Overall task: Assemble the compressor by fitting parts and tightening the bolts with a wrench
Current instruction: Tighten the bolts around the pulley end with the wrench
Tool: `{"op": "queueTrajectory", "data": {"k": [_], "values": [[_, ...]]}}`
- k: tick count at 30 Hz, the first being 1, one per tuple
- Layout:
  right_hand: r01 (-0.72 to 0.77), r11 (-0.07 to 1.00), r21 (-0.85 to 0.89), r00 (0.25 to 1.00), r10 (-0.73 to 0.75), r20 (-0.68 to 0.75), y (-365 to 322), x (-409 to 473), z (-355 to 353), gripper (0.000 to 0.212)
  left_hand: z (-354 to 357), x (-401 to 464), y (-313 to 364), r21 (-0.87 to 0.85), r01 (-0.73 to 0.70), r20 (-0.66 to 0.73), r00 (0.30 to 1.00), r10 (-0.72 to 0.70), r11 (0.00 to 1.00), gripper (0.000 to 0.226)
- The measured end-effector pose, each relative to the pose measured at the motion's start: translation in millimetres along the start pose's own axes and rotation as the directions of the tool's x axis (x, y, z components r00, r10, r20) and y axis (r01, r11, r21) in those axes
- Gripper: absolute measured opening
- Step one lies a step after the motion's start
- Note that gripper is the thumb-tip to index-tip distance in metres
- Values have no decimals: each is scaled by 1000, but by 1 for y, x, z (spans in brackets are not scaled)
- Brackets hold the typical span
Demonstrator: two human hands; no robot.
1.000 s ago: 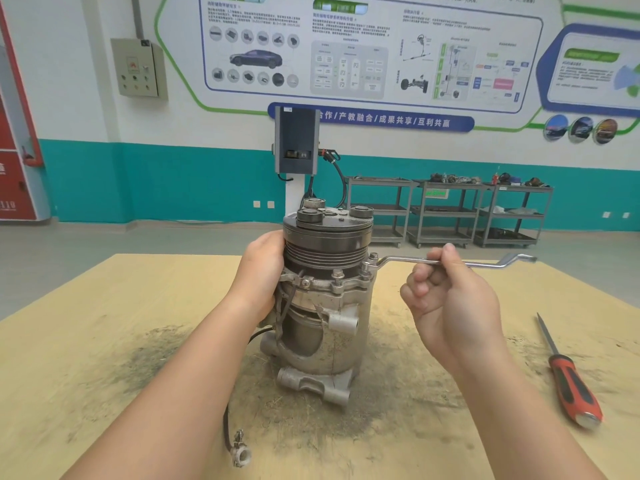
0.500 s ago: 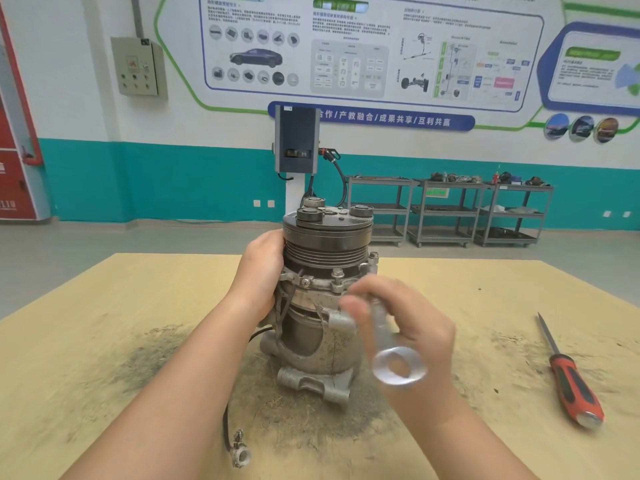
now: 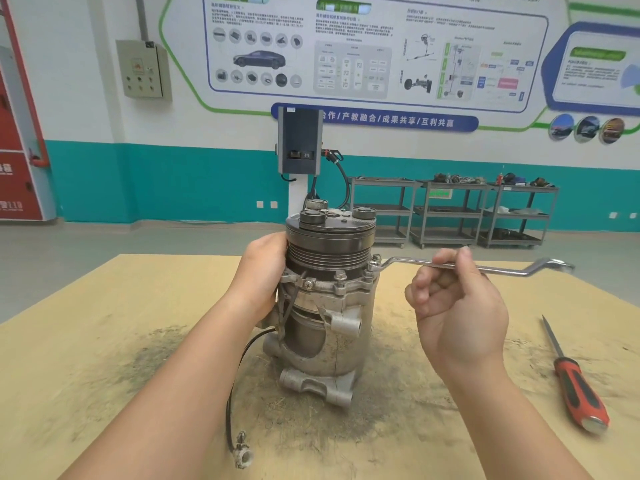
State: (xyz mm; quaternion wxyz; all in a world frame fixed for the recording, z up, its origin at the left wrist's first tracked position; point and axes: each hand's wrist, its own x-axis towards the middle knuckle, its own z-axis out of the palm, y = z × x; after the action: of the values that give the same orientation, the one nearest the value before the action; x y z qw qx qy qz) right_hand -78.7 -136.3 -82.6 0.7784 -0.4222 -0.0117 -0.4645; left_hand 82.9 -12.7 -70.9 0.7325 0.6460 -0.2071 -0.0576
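Note:
The grey metal compressor [image 3: 329, 306] stands upright in the middle of the wooden table [image 3: 104, 341], its dark grooved pulley on top. My left hand [image 3: 259, 271] grips the compressor's left side just under the pulley. My right hand [image 3: 453, 299] holds the shaft of a silver ring wrench [image 3: 502, 270], which lies level and points right. The wrench's left ring sits on a bolt [image 3: 375, 263] at the right of the flange. Several more bolts ring the flange.
A red-handled screwdriver [image 3: 575, 379] lies on the table at the right. A black cable with a connector [image 3: 240, 452] trails from the compressor to the front. Dark grime surrounds the base. Grey shelf carts [image 3: 450, 213] stand by the far wall.
Half a second ago my right hand had swung the wrench forward in front of the compressor; now the wrench points right again with its ring on the right flange bolt. My left hand kept its hold.

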Motion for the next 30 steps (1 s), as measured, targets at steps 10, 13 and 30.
{"op": "queueTrajectory", "data": {"k": [10, 13, 30], "values": [[143, 969, -201, 988, -129, 83, 7, 0, -9, 39, -4, -1, -9, -170, -19, 139, 989, 43, 985, 49], [666, 613, -425, 744, -505, 437, 20, -17, -3, 30, -3, -2, -12, -171, -21, 125, 991, 43, 985, 47], [97, 989, -114, 994, -102, -39, -2, -1, -1, 39, -2, -3, -19, -174, -78, 113, 989, 98, 982, 46]]}}
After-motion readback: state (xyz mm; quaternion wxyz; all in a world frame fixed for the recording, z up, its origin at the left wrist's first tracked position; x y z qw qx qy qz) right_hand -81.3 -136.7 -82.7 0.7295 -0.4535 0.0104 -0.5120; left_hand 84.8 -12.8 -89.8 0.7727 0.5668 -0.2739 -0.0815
